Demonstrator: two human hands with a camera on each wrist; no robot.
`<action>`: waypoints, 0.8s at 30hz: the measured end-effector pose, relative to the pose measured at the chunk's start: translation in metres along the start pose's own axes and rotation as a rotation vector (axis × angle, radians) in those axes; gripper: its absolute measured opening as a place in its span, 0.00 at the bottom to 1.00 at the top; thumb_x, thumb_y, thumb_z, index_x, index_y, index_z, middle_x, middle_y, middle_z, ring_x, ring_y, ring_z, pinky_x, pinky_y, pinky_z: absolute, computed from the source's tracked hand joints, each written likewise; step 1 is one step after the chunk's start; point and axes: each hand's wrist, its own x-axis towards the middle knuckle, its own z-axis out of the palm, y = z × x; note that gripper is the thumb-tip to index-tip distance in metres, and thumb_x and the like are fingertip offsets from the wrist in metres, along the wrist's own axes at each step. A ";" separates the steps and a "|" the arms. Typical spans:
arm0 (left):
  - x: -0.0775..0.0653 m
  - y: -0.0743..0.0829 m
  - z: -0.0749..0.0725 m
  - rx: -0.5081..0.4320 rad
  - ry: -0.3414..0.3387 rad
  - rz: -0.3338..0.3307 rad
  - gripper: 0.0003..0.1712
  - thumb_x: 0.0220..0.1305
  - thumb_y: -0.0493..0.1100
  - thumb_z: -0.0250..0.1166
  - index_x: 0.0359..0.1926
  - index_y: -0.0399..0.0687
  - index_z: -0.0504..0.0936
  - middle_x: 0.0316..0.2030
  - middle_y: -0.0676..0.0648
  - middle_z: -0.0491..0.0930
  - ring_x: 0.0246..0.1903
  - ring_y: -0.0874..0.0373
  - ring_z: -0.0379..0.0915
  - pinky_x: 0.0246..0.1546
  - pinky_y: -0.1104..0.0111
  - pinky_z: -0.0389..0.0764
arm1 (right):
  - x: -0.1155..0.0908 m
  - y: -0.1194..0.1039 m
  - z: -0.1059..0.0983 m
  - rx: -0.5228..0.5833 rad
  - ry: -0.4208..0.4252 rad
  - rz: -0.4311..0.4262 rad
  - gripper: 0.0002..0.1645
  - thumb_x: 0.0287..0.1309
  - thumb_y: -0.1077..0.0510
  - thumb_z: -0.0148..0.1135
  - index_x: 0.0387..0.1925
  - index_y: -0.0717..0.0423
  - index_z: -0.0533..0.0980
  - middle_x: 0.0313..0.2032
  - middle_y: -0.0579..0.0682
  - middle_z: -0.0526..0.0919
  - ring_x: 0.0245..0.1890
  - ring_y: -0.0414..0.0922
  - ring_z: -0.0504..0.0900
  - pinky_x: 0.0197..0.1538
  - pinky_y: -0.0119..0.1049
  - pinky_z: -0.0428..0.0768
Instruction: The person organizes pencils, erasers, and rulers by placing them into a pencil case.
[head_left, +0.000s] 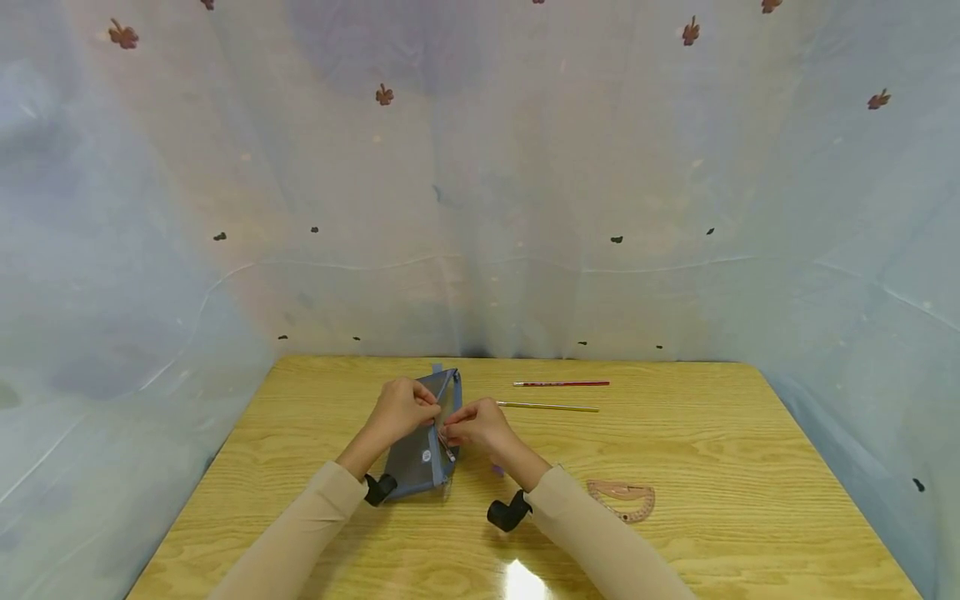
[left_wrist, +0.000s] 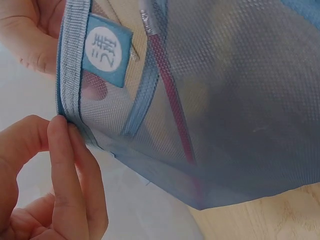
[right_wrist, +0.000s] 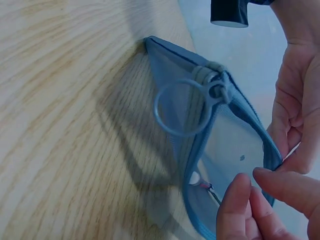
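A blue mesh zip pouch [head_left: 405, 469] stands on its side on the table with its mouth gaping to the right. My left hand [head_left: 401, 410] pinches the left edge of the opening between thumb and fingers. My right hand [head_left: 480, 427] is at the mouth, fingers curled and tips close together; whether something thin is between them is hidden. Through the mesh in the left wrist view a dark red pencil [left_wrist: 170, 90] with a silver ferrule lies inside. A white-tipped pencil end [right_wrist: 201, 183] runs behind my right fingertips. A round zip pull [right_wrist: 157, 107] hangs at the pouch's near end.
Right of the pouch lie a red pencil [head_left: 562, 383] and a gold pencil [head_left: 551, 407], both crosswise. A clear orange protractor [head_left: 622, 502] lies beyond my right forearm. A small purple item [head_left: 497, 471] shows partly under my right wrist. Pale sheeting [head_left: 487, 208] hangs around the wooden table.
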 end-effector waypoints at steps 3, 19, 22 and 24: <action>0.000 0.000 -0.001 0.002 0.004 -0.004 0.02 0.57 0.32 0.71 0.28 0.39 0.86 0.22 0.49 0.84 0.22 0.55 0.83 0.24 0.67 0.84 | -0.001 -0.002 0.000 0.006 0.009 0.001 0.09 0.56 0.74 0.67 0.38 0.79 0.81 0.35 0.65 0.86 0.35 0.58 0.88 0.42 0.47 0.87; 0.001 0.002 -0.002 0.021 0.006 -0.023 0.02 0.59 0.33 0.70 0.30 0.37 0.86 0.23 0.48 0.85 0.23 0.55 0.84 0.26 0.66 0.85 | -0.004 -0.003 -0.014 0.006 0.029 -0.009 0.12 0.56 0.74 0.67 0.41 0.81 0.79 0.37 0.65 0.85 0.32 0.56 0.87 0.43 0.47 0.87; 0.001 0.002 -0.002 0.023 0.007 -0.024 0.02 0.59 0.33 0.70 0.30 0.37 0.86 0.23 0.48 0.85 0.23 0.56 0.84 0.27 0.66 0.85 | -0.003 -0.001 -0.017 0.001 0.026 -0.009 0.12 0.56 0.73 0.67 0.41 0.81 0.80 0.38 0.65 0.85 0.33 0.55 0.87 0.46 0.51 0.86; 0.001 0.002 -0.002 0.027 0.008 -0.025 0.02 0.60 0.33 0.70 0.30 0.38 0.86 0.23 0.49 0.85 0.22 0.56 0.84 0.26 0.66 0.85 | -0.003 -0.001 -0.019 0.001 0.029 -0.006 0.12 0.56 0.73 0.67 0.40 0.80 0.80 0.38 0.66 0.85 0.33 0.56 0.87 0.47 0.53 0.85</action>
